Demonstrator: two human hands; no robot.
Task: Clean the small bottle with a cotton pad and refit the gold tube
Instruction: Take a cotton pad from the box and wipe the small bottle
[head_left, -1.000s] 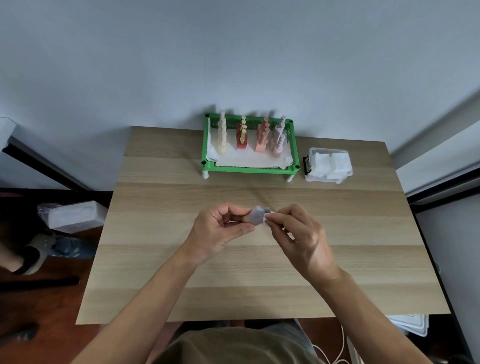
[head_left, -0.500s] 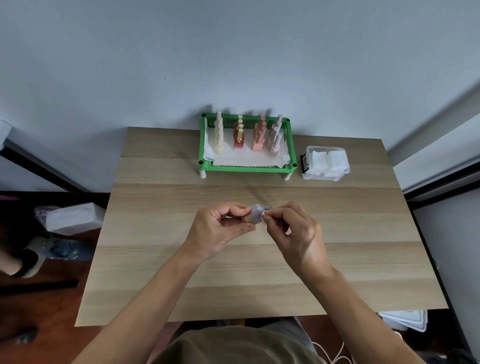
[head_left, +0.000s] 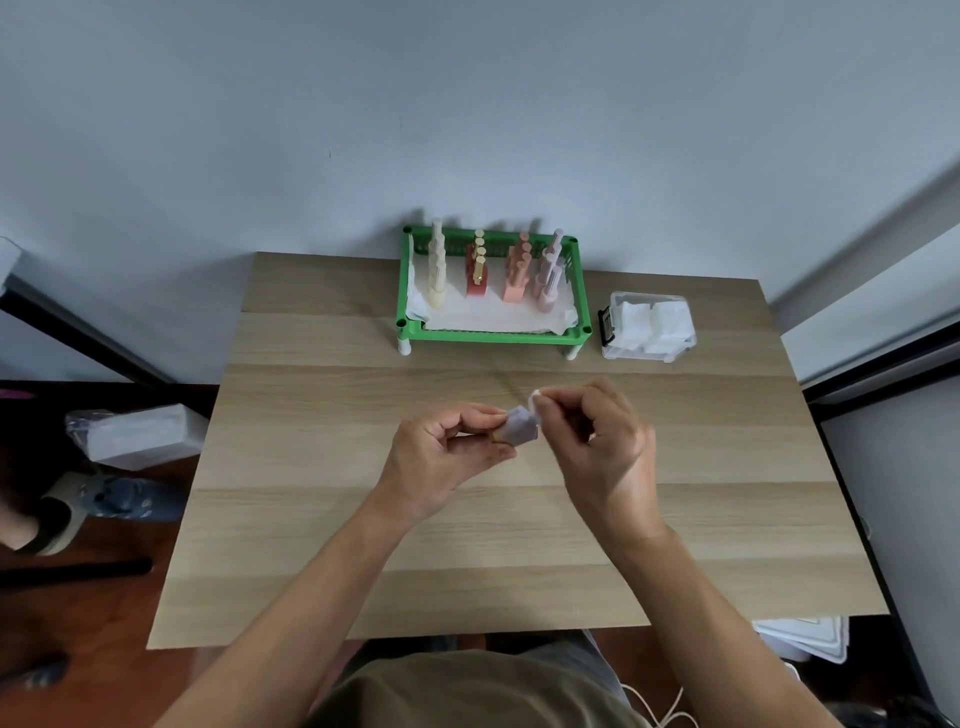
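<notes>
My left hand (head_left: 447, 457) grips a small pale lilac bottle (head_left: 519, 430) by its neck end, held sideways above the middle of the table. A sliver of gold shows at the neck between my fingers. My right hand (head_left: 597, 447) pinches a white cotton pad (head_left: 535, 401) and presses it against the bottle's right side. Most of the pad is hidden behind my fingers.
A green rack (head_left: 493, 332) at the table's back holds rows of cream, red, salmon and lilac bottles on white paper. A clear box of cotton pads (head_left: 649, 325) stands to its right. The wooden table (head_left: 311, 467) stands against a wall.
My right hand has shifted the cotton pad slightly up along the bottle's right side. My left hand keeps the bottle in much the same place.
</notes>
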